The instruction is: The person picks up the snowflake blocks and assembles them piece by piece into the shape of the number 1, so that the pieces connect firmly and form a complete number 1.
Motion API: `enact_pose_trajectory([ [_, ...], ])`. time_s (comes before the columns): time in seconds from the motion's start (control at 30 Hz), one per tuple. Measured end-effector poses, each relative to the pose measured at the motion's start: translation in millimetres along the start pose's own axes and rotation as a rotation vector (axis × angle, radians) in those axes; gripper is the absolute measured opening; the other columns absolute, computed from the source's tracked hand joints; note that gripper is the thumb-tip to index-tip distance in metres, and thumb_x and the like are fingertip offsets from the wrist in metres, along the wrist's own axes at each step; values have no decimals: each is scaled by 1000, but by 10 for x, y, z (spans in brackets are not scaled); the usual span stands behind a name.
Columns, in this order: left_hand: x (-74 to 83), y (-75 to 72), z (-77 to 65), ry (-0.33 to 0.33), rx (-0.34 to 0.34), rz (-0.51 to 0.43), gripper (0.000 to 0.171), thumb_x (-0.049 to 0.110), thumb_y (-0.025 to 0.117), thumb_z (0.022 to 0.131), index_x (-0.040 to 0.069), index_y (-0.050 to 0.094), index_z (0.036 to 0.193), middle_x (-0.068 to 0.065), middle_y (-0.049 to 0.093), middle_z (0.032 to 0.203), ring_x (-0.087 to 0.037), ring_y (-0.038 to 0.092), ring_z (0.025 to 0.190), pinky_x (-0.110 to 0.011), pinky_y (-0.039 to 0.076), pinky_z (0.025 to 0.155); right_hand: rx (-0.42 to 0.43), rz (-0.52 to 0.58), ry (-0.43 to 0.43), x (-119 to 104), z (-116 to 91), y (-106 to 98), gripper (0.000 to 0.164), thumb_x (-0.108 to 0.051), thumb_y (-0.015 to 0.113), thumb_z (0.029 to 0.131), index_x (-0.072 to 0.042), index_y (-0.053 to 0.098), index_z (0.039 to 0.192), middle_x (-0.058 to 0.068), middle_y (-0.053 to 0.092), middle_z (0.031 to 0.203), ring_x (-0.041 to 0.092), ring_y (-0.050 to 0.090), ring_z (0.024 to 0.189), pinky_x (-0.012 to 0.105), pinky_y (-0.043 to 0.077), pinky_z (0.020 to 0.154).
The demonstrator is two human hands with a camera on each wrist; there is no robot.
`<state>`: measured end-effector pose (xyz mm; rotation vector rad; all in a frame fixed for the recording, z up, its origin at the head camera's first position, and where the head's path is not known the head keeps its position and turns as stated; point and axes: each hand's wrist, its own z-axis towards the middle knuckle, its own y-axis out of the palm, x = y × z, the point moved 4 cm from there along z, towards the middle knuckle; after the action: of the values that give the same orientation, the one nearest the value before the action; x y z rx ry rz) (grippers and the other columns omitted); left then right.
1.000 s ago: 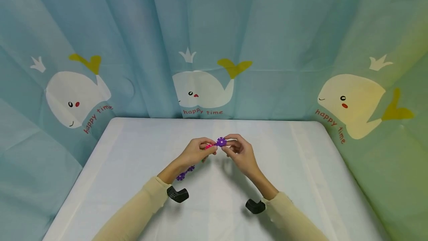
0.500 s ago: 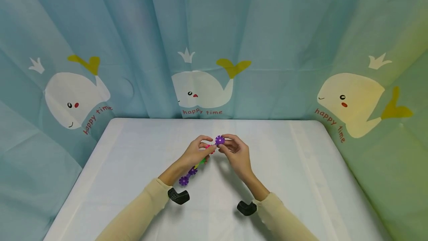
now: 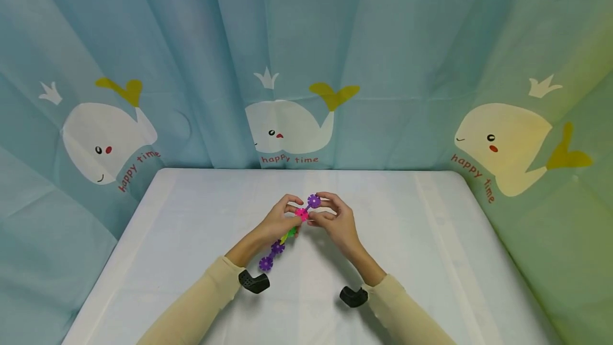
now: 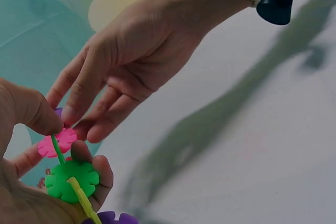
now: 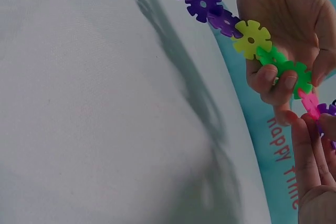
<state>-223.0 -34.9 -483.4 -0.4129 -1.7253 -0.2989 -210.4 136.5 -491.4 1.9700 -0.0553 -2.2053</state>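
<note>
A chain of notched plastic snowflake discs slants between my hands, held above the table. Its lower end has purple discs (image 3: pixel 265 263), followed by a yellow disc (image 5: pixel 252 32), green discs (image 5: pixel 300 80) and a pink disc (image 3: pixel 301 214). At the upper end sits another purple disc (image 3: pixel 313 200). My left hand (image 3: pixel 278 221) grips the chain around the green part, its thumb against a green disc in the left wrist view. My right hand (image 3: pixel 342 222) pinches the chain near the pink disc and the upper purple one; its fingers partly hide those discs.
Under the hands is a white-covered table (image 3: pixel 407 238). A blue curtain (image 3: pixel 407 68) with printed whales hangs behind it and along both sides. Each wrist wears a dark camera mount (image 3: pixel 254 282).
My right hand has shifted left and down along the upper purple disc toward the pink one. The chain's lower end has come out from under my left wrist, showing more discs.
</note>
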Motion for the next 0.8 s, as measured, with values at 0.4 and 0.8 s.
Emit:
enact_pose_trajectory([
  [0.4, -41, 17, -30, -5, -42, -102, 46, 1, 59, 99, 1, 35, 138, -19, 52, 116, -27, 63, 80, -36, 57, 71, -46, -28, 30, 36, 26, 41, 58, 10, 70, 92, 2, 48, 145, 26, 54, 126, 17, 74, 83, 42, 60, 80],
  [0.8, -92, -10, -112, -72, -161, -85, 53, 7, 60, 103, 5, 26, 144, -33, 54, 120, -37, 72, 90, -46, 60, 76, -60, -67, 84, 61, 68, -34, 57, 11, 70, 91, -5, 53, 144, 24, 52, 128, 19, 74, 85, 40, 60, 79],
])
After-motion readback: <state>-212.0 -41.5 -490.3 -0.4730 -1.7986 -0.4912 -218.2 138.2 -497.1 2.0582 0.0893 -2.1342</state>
